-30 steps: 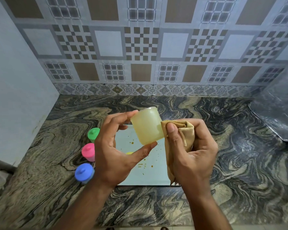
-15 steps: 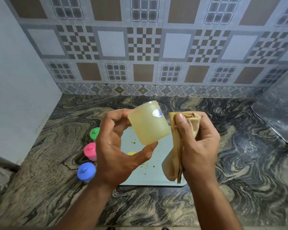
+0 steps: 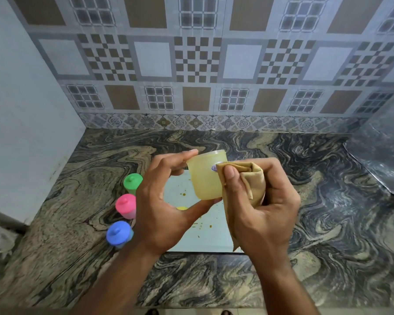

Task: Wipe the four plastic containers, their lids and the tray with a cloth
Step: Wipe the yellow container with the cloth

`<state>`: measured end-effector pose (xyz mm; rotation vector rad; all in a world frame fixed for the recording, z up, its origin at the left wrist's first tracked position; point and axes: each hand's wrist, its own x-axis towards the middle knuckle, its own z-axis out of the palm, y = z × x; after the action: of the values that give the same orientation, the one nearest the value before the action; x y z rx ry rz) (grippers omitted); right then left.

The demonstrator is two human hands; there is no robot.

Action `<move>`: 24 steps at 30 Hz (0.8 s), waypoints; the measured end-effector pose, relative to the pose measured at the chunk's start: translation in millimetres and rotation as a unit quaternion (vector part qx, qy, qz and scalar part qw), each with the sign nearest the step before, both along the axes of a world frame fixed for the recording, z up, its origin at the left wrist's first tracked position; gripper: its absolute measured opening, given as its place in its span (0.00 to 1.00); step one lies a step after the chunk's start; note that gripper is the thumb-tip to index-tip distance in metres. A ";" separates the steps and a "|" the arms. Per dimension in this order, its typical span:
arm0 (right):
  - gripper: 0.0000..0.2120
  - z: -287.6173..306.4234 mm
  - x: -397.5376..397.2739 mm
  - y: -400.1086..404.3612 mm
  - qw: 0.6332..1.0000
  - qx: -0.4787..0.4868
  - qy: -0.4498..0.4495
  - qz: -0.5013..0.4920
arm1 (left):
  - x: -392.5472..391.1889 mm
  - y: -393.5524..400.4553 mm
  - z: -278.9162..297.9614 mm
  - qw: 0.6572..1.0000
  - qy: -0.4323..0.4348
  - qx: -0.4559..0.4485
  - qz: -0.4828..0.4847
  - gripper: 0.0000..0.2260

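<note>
Mid-wipe on the open yellowish container [image 3: 206, 178], pinched in left hand [image 3: 166, 208], cloth [image 3: 250, 185] bunched in right hand [image 3: 264, 212]; speckled tray [image 3: 205, 237] and yellow lid [image 3: 182, 208] seemingly unwiped.

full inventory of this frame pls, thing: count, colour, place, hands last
container: 1, translucent yellowish, no lid on, held up over the tray
lidded containers: 3, green, pink, blue, in a row on the counter left of the tray
yellow lid: 1, on the tray, mostly hidden by the left hand
cloth: 1, tan, pressed on the container's side
tray: 1, pale blue-white, speckled with crumbs, on the counter
counter: 1, dark swirled stone
wall tiles: patterned brown and grey, behind the counter
left hand: grips the container
right hand: grips the cloth
</note>
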<state>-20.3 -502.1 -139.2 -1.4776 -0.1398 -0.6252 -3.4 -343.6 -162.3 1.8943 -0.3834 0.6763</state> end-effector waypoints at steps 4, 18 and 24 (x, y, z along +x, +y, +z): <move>0.07 6.9 13.2 -4.6 0.999 0.010 0.039 -0.010 | -2.1 -4.9 -1.3 0.995 -0.002 -0.081 -0.049 0.33; 0.08 -4.3 -1.5 -6.8 0.996 0.071 0.042 0.021 | 0.6 -16.8 -5.6 0.954 0.122 -0.238 -0.137 0.33; 0.06 -0.7 -1.5 -9.0 0.999 0.026 0.025 0.003 | 2.4 -10.2 -2.5 0.980 0.114 -0.123 -0.111 0.33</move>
<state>-21.8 -511.1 -139.9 -1.4409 -0.0886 -0.5838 -0.9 -353.8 -164.7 1.6414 -0.3393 0.3358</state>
